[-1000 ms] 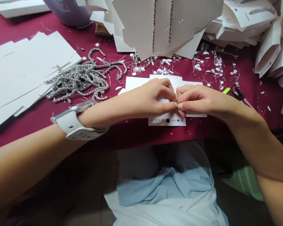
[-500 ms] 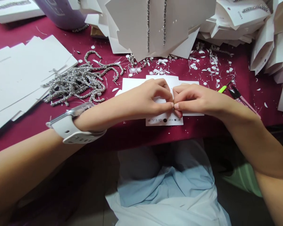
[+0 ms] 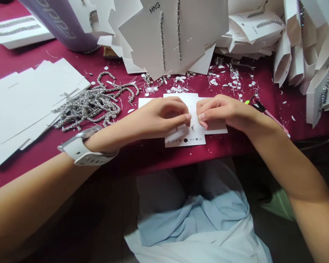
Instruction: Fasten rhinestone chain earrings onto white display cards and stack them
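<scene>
A white die-cut card with small printed symbols and a black dot lies flat at the table's front edge. My left hand rests over its left half, fingers curled and thumb tip close against them. Over the right flap, my right hand is closed, the thumb pressed to the bent index finger. Whatever either hand may hold is hidden or too small to name. A tiny metal piece sticks up from the card between the hands. Left of them lies a heap of silver sparkling chain strands.
Flat white cards are stacked at left. Behind stand a purple container and an upright card with two strands. Folded white boxes crowd the back right. A pink-handled tool and paper scraps lie about.
My hands have come apart from touching fingertips, uncovering the tiny metal piece on the card. The view has shifted, so the table items appear further left and the back ones lower.
</scene>
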Demonstrator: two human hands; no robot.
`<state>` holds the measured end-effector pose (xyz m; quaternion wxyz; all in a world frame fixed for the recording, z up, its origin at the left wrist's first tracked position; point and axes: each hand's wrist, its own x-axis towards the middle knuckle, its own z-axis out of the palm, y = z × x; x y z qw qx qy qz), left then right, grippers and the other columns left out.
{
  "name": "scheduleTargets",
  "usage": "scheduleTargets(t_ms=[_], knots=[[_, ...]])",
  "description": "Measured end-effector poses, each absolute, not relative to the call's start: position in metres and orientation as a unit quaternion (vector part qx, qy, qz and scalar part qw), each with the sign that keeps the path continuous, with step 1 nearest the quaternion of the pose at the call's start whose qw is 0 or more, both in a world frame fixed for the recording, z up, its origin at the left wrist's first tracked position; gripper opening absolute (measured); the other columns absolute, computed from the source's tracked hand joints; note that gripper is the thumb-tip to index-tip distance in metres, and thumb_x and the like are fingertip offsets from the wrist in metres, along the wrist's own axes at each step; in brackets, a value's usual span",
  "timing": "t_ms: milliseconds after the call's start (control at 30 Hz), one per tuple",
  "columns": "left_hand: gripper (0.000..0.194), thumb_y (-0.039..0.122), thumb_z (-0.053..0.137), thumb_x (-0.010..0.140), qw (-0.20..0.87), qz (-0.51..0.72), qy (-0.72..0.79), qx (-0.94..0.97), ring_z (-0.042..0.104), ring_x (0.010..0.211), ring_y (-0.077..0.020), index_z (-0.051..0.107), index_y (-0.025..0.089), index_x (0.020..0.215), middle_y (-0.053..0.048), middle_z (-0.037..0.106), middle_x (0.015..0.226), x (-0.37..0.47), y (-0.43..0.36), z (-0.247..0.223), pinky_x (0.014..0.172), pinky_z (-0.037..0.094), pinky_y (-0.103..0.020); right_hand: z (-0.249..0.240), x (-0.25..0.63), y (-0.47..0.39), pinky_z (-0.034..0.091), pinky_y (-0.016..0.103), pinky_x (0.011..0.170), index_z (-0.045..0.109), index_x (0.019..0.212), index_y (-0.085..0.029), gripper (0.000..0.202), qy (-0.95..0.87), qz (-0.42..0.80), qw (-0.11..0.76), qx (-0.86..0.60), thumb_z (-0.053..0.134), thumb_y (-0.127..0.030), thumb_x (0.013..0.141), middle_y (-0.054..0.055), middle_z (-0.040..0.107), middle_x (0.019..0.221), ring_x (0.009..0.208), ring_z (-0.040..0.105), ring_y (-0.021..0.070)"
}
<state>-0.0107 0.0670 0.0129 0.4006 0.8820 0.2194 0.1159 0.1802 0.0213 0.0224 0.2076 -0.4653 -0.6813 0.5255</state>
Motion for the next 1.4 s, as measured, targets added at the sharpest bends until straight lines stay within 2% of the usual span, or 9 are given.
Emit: scheduleTargets(t_ms=[100, 267, 500, 700, 900, 1000, 1200, 1333, 1400], knots=[[0.02, 0.029, 0.047, 0.083, 0.402, 0.152, 0.216, 0.877, 0.057, 0.076, -0.0125, 0.059, 0.014, 0.087, -0.003, 0.062, 0.083, -0.013, 0.065, 0.014, 0.07, 0.045, -0.024, 0.02, 0.183, 0.02, 0.033, 0.026, 0.065, 0.055, 0.052, -0.014, 0.024, -0.656, 0.542, 0.259, -0.456, 0.045, -0.013, 0.074, 0.0, 0.049, 0.063, 0.063, 0.045, 0.0082], [0.021, 0.025, 0.054, 0.08, 0.256, 0.188, 0.108, 0.942, 0.056, 0.089, -0.0144, 0.059, 0.016, 0.098, -0.006, 0.06, 0.096, -0.019, 0.065, 0.014, 0.081, 0.044, -0.025, 0.014, 0.185, 0.02, 0.033, 0.025, 0.065, 0.054, 0.053, -0.014, 0.023, -0.624, 0.557, 0.309, -0.453, 0.046, -0.014, 0.074, -0.001, 0.048, 0.06, 0.062, 0.045, 0.0077], [0.022, 0.032, 0.05, 0.084, 0.11, 0.156, 0.054, 0.98, 0.054, 0.086, -0.0158, 0.062, 0.022, 0.1, -0.005, 0.061, 0.098, -0.022, 0.068, 0.009, 0.081, 0.043, -0.03, 0.014, 0.183, 0.018, 0.032, 0.024, 0.064, 0.055, 0.053, -0.014, 0.022, -0.618, 0.544, 0.323, -0.466, 0.048, -0.016, 0.074, -0.002, 0.049, 0.059, 0.06, 0.043, 0.0074], [0.021, 0.037, 0.052, 0.081, 0.073, 0.129, 0.069, 0.987, 0.051, 0.085, -0.0175, 0.063, 0.027, 0.097, -0.002, 0.061, 0.099, -0.023, 0.065, 0.01, 0.08, 0.039, -0.031, 0.014, 0.183, 0.018, 0.032, 0.024, 0.062, 0.054, 0.053, -0.015, 0.022, -0.617, 0.541, 0.325, -0.471, 0.048, -0.016, 0.074, -0.002, 0.05, 0.058, 0.06, 0.042, 0.0077], [0.029, 0.038, 0.054, 0.078, 0.097, 0.105, 0.067, 0.987, 0.05, 0.09, -0.021, 0.059, 0.024, 0.103, -0.006, 0.059, 0.104, -0.024, 0.065, 0.01, 0.082, 0.038, -0.034, 0.013, 0.182, 0.017, 0.033, 0.023, 0.063, 0.053, 0.052, -0.015, 0.022, -0.623, 0.526, 0.329, -0.476, 0.047, -0.016, 0.074, -0.002, 0.05, 0.059, 0.06, 0.044, 0.0076], [0.035, 0.041, 0.051, 0.081, 0.143, 0.094, 0.044, 0.984, 0.049, 0.098, -0.0212, 0.054, 0.021, 0.11, -0.008, 0.057, 0.109, -0.027, 0.07, 0.01, 0.088, 0.037, -0.034, 0.015, 0.178, 0.011, 0.034, 0.024, 0.061, 0.052, 0.055, -0.016, 0.024, -0.646, 0.433, 0.37, -0.509, 0.046, -0.021, 0.078, -0.002, 0.051, 0.058, 0.058, 0.045, 0.0085], [0.048, 0.045, 0.052, 0.081, 0.162, 0.096, 0.032, 0.982, 0.048, 0.107, -0.0195, 0.043, 0.019, 0.121, -0.009, 0.054, 0.117, -0.033, 0.076, 0.008, 0.092, 0.037, -0.03, 0.022, 0.186, -0.021, 0.041, 0.028, 0.07, 0.059, 0.067, -0.018, 0.033, -0.684, 0.098, 0.392, -0.607, 0.038, -0.032, 0.088, 0.003, 0.061, 0.071, 0.071, 0.056, 0.0135], [0.048, 0.045, 0.052, 0.082, 0.155, 0.097, 0.036, 0.983, 0.049, 0.106, -0.0193, 0.042, 0.019, 0.121, -0.01, 0.053, 0.117, -0.033, 0.075, 0.007, 0.09, 0.038, -0.03, 0.016, 0.221, -0.051, 0.036, 0.036, 0.091, 0.064, 0.093, -0.019, 0.028, -0.641, -0.095, 0.276, -0.71, 0.041, -0.035, 0.088, 0.009, 0.064, 0.099, 0.098, 0.054, 0.0216], [0.048, 0.045, 0.052, 0.082, 0.148, 0.096, 0.038, 0.984, 0.049, 0.107, -0.0197, 0.043, 0.018, 0.121, -0.01, 0.053, 0.117, -0.033, 0.075, 0.007, 0.091, 0.038, -0.03, 0.006, 0.24, -0.063, 0.035, 0.04, 0.092, 0.061, 0.106, -0.018, 0.034, -0.612, -0.137, 0.216, -0.748, 0.046, -0.04, 0.084, 0.012, 0.06, 0.11, 0.106, 0.05, 0.0264]])
